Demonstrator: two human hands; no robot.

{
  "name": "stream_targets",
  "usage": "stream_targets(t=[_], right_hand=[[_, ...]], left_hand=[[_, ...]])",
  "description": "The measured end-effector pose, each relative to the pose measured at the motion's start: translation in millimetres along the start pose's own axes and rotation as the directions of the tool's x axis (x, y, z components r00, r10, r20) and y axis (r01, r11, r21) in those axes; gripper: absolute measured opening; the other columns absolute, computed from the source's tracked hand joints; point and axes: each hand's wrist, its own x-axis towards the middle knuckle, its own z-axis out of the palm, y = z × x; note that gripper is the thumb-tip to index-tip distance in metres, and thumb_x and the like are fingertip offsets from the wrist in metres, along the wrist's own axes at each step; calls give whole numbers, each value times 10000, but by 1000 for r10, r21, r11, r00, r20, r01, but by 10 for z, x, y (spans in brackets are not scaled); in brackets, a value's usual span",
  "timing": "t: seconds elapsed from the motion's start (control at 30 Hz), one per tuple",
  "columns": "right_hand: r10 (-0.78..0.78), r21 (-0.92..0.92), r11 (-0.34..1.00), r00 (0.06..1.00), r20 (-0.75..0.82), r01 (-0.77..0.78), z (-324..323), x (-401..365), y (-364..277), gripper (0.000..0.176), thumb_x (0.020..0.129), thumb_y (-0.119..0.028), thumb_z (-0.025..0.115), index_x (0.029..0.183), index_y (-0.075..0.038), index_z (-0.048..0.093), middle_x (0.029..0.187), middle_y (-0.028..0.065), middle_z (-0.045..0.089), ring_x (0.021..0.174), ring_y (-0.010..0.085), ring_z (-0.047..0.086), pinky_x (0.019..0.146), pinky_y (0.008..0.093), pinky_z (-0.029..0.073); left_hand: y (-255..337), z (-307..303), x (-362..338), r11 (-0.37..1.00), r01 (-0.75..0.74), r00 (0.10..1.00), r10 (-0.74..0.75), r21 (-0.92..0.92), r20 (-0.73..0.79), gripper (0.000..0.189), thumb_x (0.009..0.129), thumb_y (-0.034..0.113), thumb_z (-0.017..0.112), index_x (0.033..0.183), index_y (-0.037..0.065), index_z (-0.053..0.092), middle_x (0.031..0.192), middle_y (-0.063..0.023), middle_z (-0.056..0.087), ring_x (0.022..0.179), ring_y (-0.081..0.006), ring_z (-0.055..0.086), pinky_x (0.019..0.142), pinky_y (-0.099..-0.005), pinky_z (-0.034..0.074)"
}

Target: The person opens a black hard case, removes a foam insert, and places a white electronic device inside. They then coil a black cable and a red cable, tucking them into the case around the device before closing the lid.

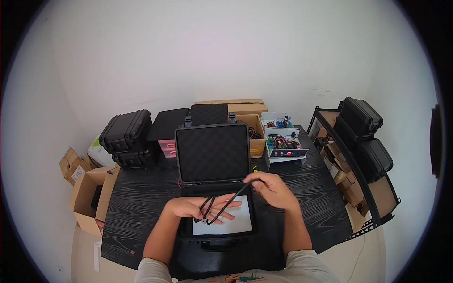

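Note:
A black cable (230, 203) loops round the spread fingers of my left hand (191, 207), which bears the coils with its palm partly turned up. The cable rises to the right into my right hand (275, 189), closed in a pinch on it. Beneath both hands lies an open black hard case (212, 126), its lid standing upright with dark egg-crate foam (212, 153) inside. A white sheet or flat panel (240, 221) rests in the case's lower half, partly hidden by my left hand and the cable.
Black cases (125, 132) are stacked at the table's left. Behind the lid stand pink drawers (168, 147) and a cardboard box (257, 149). White trays of electronics (285, 152) sit back right. A rack (351, 153) holding cases borders the right; an open carton (87, 198) borders the left.

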Motion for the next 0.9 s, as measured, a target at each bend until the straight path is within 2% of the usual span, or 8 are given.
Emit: stream_targets(t=[0.17,0.27,0.43,0.57,0.63,0.73,0.87,0.9], right_hand=[[1,-118,993,992,-127,-16,407,119,144,256,1115,-174,532,1322,-59,629,954,166,719,922,389,719,828,453,528],[1,-156,988,995,-103,-17,477,122,6,252,1121,-106,462,1294,-41,635,822,95,622,770,215,638,737,361,510],[4,-310,950,991,-135,-46,481,98,-5,244,1120,-198,500,1237,-34,638,845,166,683,802,350,694,754,434,533],[133,-426,899,990,38,-104,550,54,310,292,1101,-257,528,1234,-23,642,988,247,734,945,465,707,804,533,536],[69,-483,875,995,73,-25,611,21,407,317,1095,-288,538,1191,-5,642,992,267,733,948,491,700,808,568,528],[201,-509,851,976,87,-130,585,28,303,300,1101,-278,524,1130,0,632,950,270,724,913,495,694,792,573,524],[217,-480,871,960,178,-108,566,-12,310,311,1105,-294,527,1090,1,624,903,263,716,883,487,690,777,567,516],[218,-472,877,949,228,-88,554,-13,253,314,1105,-296,529,1095,0,632,899,261,717,883,482,692,776,560,516]], left_hand=[[-25,101,123,986,-80,992,94,-147,87,1227,884,411,808,1735,90,-15,1774,-265,134,1504,-547,411,1212,-601,333],[-63,86,163,981,-16,985,49,-193,168,1232,879,412,802,1733,85,-23,1768,-288,121,1514,-541,400,1224,-597,324],[-17,225,259,992,78,985,-62,-96,162,1247,844,388,793,1731,69,-24,1770,-289,114,1518,-508,416,1222,-577,340],[-69,102,274,963,-251,968,252,-100,-11,1153,859,281,719,1734,84,-4,1799,-189,115,1523,-495,418,1223,-602,347],[4,52,331,886,-453,888,438,-102,-143,1085,873,223,666,1736,92,21,1808,-142,118,1537,-472,408,1228,-623,347],[52,-33,338,757,-644,726,560,-111,-399,1015,889,164,627,1738,120,71,1809,-135,107,1597,-400,324,1241,-616,350],[-61,-214,343,761,-645,594,556,69,-581,896,951,128,518,1733,113,83,1803,-140,139,1625,-374,266,1232,-610,368],[-77,-205,362,786,-603,567,545,140,-617,871,970,108,484,1732,97,62,1791,-142,200,1623,-350,282,1249,-552,350]])
